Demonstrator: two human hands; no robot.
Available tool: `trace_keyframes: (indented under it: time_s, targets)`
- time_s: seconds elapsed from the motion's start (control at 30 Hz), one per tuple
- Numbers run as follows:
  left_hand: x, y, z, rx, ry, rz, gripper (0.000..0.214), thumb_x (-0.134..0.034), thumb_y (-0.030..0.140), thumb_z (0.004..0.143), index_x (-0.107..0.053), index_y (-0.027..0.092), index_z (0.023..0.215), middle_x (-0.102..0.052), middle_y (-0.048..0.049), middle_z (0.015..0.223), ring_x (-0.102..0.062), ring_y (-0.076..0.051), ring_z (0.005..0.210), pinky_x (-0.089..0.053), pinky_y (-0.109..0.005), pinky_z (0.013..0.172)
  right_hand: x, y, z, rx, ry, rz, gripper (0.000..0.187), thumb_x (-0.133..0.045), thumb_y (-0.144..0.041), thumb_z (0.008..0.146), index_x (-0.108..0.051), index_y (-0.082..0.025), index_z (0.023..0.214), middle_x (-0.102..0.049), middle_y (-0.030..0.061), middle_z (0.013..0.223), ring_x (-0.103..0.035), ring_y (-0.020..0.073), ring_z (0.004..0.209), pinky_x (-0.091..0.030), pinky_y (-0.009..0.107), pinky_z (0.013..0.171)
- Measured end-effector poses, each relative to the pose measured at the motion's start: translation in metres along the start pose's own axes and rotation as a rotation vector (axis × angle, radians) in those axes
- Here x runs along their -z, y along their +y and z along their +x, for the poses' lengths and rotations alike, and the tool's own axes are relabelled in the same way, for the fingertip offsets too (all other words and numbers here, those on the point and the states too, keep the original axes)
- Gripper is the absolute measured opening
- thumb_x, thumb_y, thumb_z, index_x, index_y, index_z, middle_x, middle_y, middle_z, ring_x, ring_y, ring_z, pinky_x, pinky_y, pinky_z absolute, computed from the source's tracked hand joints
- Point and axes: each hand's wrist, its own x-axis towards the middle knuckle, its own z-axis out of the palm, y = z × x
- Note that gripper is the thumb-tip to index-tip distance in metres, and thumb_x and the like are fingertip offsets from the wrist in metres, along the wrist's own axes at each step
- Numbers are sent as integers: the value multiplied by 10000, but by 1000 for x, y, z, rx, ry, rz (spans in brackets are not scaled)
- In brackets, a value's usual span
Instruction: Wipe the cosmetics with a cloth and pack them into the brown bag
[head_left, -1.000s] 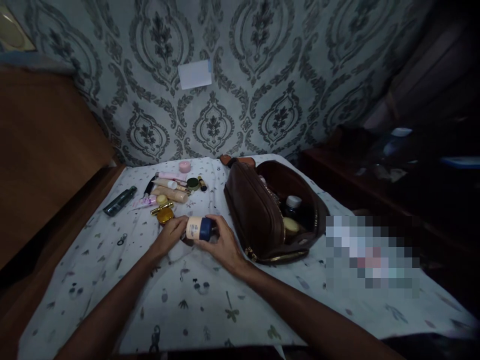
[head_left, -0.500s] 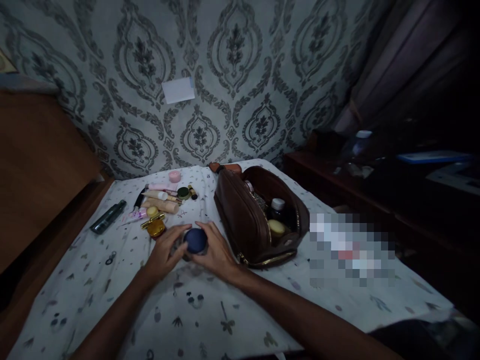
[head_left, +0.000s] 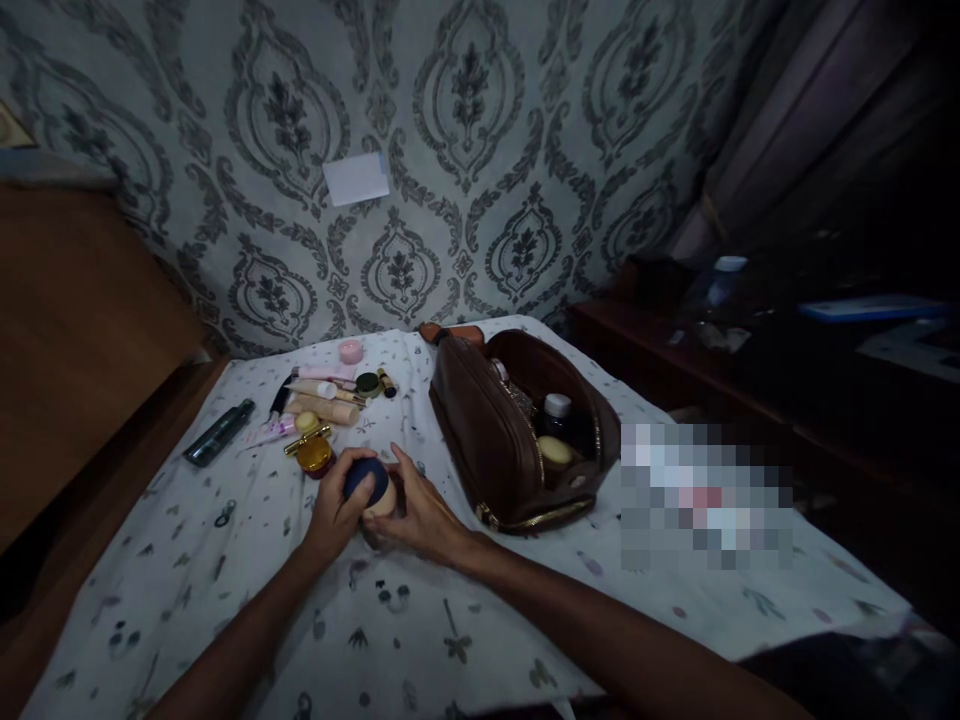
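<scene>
A small beige bottle with a dark blue cap (head_left: 369, 485) is held between both hands above the patterned white cloth (head_left: 390, 620). My left hand (head_left: 337, 510) wraps its fingers round the blue cap end. My right hand (head_left: 416, 515) grips the beige body from the right. Just right of the hands stands an open brown leather toiletry bag (head_left: 495, 440) with a white-capped dark bottle (head_left: 556, 412) and a yellowish jar (head_left: 555, 452) inside.
A cluster of cosmetics lies beyond the hands: a gold-lidded jar (head_left: 315, 455), beige and pink tubes (head_left: 322, 395), a pink pot (head_left: 349, 351), a dark tube (head_left: 219, 433). A wooden headboard (head_left: 82, 330) rises left. Dark furniture (head_left: 750, 350) stands right. A blurred patch covers something right of the bag.
The bottle has been turned in my hands: first lying sideways with its label showing, then cap toward me, now tilted with the cap up-left. The view has shifted slightly.
</scene>
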Motion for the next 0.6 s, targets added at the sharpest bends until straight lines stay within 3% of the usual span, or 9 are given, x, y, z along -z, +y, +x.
trace_keyframes:
  time_s: [0.13, 0.27, 0.43, 0.6]
  targets:
    - [-3, 7, -1, -43, 42, -44, 260, -451, 389, 928, -596, 195, 1022, -650, -55, 964, -607, -215, 924, -472, -351, 863, 1, -2, 4, -23, -8, 42, 909, -779, -335, 677, -340, -156, 1453, -646, 112, 1171, -632, 253, 1021, -496, 393, 891]
    - [-2, 12, 0, -144, 35, 14, 332, -359, 408, 974, -618, 199, 969, -648, -68, 939, -595, -214, 923, -465, -361, 867, 2, -2, 7, 19, 19, 130, 585, -795, -297, 625, -579, -162, 1151, -658, 34, 1006, -619, 203, 906, -495, 318, 798]
    - [4, 10, 0, -340, -152, 227, 380, -510, 475, 901, -604, 197, 1144, -588, -112, 1087, -558, -259, 1035, -450, -403, 913, 2, -5, 5, 23, 64, 59, 437, -762, -307, 606, -545, -183, 965, -595, -14, 875, -563, 159, 783, -457, 272, 688]
    - [9, 13, -1, -437, -170, 376, 279, -525, 358, 896, -589, 175, 1097, -569, -96, 981, -555, -233, 919, -464, -352, 812, 0, -1, 5, 64, 28, 10, 395, -710, -248, 597, -501, -206, 930, -531, -60, 773, -492, 120, 661, -416, 235, 592]
